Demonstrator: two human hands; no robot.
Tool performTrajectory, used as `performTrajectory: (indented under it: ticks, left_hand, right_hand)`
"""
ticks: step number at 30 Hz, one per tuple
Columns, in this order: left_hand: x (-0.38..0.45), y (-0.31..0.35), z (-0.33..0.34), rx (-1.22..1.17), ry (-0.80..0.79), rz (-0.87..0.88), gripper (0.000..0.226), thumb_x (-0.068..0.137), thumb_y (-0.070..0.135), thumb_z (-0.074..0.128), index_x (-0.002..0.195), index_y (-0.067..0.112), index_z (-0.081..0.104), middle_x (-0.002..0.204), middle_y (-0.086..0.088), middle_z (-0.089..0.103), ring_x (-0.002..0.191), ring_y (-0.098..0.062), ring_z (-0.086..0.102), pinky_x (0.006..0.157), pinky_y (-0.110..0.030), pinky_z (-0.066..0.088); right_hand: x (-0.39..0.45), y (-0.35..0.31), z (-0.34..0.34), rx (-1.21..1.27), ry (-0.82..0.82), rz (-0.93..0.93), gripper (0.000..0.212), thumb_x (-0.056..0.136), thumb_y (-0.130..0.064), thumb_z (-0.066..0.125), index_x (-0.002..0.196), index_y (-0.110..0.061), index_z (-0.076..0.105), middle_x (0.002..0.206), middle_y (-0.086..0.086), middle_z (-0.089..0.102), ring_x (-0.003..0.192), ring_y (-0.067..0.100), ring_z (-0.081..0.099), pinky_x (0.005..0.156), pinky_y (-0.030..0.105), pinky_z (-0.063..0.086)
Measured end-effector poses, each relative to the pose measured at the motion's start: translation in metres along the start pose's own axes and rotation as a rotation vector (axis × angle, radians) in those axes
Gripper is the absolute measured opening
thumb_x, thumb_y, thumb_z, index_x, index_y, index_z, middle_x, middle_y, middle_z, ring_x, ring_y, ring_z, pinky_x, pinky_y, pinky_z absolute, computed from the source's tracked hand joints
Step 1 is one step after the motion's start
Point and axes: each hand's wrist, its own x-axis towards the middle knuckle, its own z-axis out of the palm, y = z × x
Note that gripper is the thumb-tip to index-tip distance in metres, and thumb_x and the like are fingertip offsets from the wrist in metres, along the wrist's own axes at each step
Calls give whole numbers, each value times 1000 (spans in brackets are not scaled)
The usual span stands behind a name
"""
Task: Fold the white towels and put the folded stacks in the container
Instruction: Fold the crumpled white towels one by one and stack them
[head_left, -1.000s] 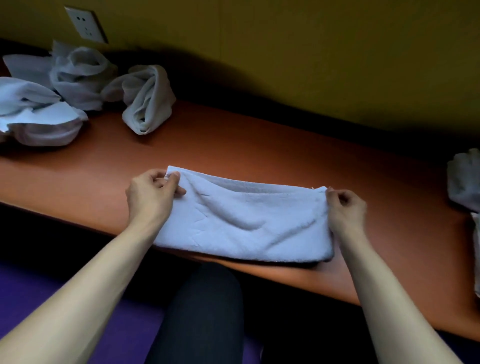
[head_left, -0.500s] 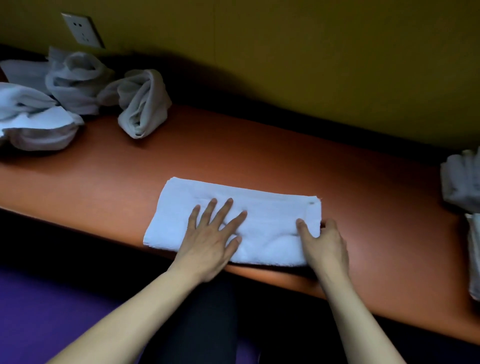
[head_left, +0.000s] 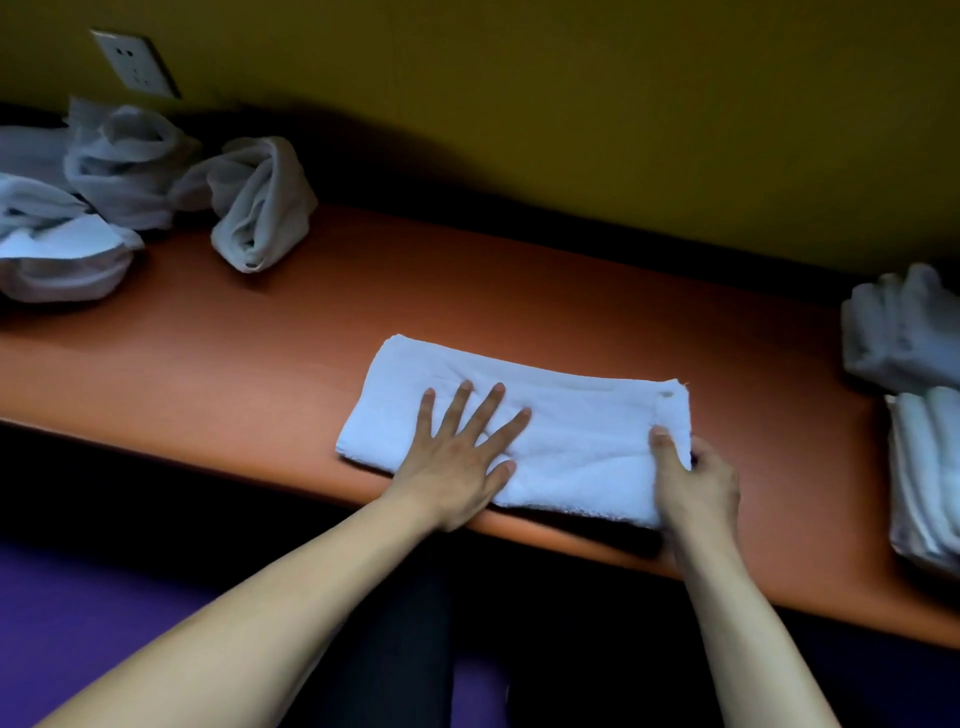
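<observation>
A white towel (head_left: 571, 415), folded into a long strip, lies flat near the front edge of the orange-brown table (head_left: 260, 364). My left hand (head_left: 462, 457) presses flat on the towel's middle-left part, fingers spread. My right hand (head_left: 691, 483) pinches the towel's right end, thumb on top and fingers around the edge. No container is in view.
Several crumpled white towels (head_left: 104, 192) lie at the table's far left, one rolled loosely (head_left: 265, 208) beside them. Folded white towels (head_left: 919, 405) are stacked at the right edge. A wall socket (head_left: 135, 62) sits on the yellow wall. My dark-clad legs are below the table.
Both hands laid the top edge down onto the strip. My left hand then flattened on the towel's middle while the right hand took hold of the right end.
</observation>
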Motion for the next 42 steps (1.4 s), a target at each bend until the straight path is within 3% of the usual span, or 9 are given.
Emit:
performTrajectory:
  ticks: [7,10,14,20,27,31,34,38,42]
  left_hand:
    - [3,8,-2,-184,104,-3,62,103,52,24,157,43,-4,167,7,-13,154,-22,-13,122,-50,-8]
    - [-13,-18,-5,-251,293,-197,63,97,50,26,158,38,17,167,-1,15,152,-29,14,122,-45,10]
    - [-42,-59,5,-421,419,-414,54,93,33,56,145,23,47,146,-5,46,128,-32,43,109,-41,32]
    - [-55,-76,12,-772,504,-393,37,99,18,51,135,22,54,135,7,57,123,-20,45,99,-21,29]
    - [-60,-88,2,-1160,482,-490,40,98,44,32,132,35,53,127,10,66,125,-13,55,110,-36,40]
    - [-62,-84,-10,-1017,510,-472,38,103,39,37,139,34,48,137,8,55,126,-15,51,109,-34,39]
    - [-63,-70,-21,-844,511,-313,46,97,50,36,142,42,46,141,8,45,130,-19,44,111,-39,38]
    - [-58,-50,-11,-649,352,-306,35,97,36,52,132,42,57,155,-1,30,137,-25,37,112,-37,34]
    - [-70,-59,6,-685,420,-272,21,92,13,60,109,24,61,148,-1,42,137,-20,44,103,-27,37]
  right_hand:
    - [-1,-34,-20,98,-74,-85,39,85,-39,61,80,-1,60,68,2,55,65,19,48,61,32,36]
    - [-6,-65,-8,122,-189,-92,35,74,-38,60,81,-4,65,70,11,62,67,21,54,64,35,42]
    - [-20,-108,31,170,-306,-78,11,81,-20,67,79,-10,71,72,9,66,68,20,60,66,37,49]
    - [-53,-144,111,-9,-379,-225,9,81,-28,70,76,-22,66,73,-6,68,74,17,66,70,29,50]
    - [-89,-126,165,-245,-577,-200,26,90,-38,60,111,-22,63,105,-3,67,99,18,62,80,28,42]
    - [-85,-105,142,3,-301,-317,18,93,-17,54,104,-23,66,106,-6,64,95,11,59,88,29,46]
    - [-77,-74,116,-93,-114,-470,25,90,-21,52,111,-23,65,111,-3,62,104,20,57,94,39,45]
    - [-83,-29,98,-405,-272,-601,52,91,-48,43,138,-29,55,146,-1,50,132,23,46,109,40,34]
    - [-91,-8,101,-509,-316,-697,57,97,-50,42,149,-29,44,159,2,36,144,23,35,115,41,30]
